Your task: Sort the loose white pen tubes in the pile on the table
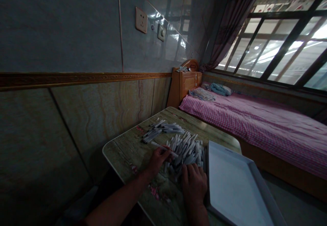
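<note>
My left hand (pixel 158 158) pinches a slim white pen-like stick (pixel 163 147) above the tabletop, tilted down to the right. To its right spreads a loose pile of similar white sticks (pixel 187 143), some with greyish parts. My right hand (pixel 194 181) rests at the near edge of that pile, its fingers curled down. A thin dark line (pixel 182 151) rises by its fingertips; whether the hand grips it is unclear. Farther back lies a smaller bunch of white sticks with dark ends (pixel 153 134).
The patterned table (pixel 122 147) stands near a tiled wall (pixel 107 106). A shallow white tray (pixel 236 181) sits at its right side, beside my right hand. Beyond the table is a bed with a pink checked cover (pixel 245 117) and a wooden headboard (pixel 187 79).
</note>
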`<action>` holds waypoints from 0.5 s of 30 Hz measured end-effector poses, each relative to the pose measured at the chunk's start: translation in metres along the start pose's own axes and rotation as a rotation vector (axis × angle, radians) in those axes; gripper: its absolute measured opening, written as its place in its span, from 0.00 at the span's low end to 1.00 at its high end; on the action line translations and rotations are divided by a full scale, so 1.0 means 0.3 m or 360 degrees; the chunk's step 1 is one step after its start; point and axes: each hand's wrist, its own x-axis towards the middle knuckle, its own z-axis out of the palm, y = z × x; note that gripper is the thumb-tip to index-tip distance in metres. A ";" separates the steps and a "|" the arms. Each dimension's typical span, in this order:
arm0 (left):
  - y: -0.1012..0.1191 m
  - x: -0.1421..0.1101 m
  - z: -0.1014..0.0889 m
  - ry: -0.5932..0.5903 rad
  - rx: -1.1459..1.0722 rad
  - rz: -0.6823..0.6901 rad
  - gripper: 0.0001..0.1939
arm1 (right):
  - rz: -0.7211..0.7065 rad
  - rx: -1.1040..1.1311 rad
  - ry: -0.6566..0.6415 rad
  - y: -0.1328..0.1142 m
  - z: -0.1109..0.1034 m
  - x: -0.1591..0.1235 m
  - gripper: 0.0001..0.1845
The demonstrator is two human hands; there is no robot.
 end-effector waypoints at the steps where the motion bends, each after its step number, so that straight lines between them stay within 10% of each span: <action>1: 0.001 -0.004 0.001 -0.0060 0.0044 -0.0002 0.22 | -0.0010 0.0049 0.0000 -0.004 -0.004 -0.001 0.23; 15: -0.022 -0.007 -0.010 -0.0385 0.0141 -0.0014 0.22 | -0.0078 0.0143 -0.0065 -0.042 0.017 -0.005 0.25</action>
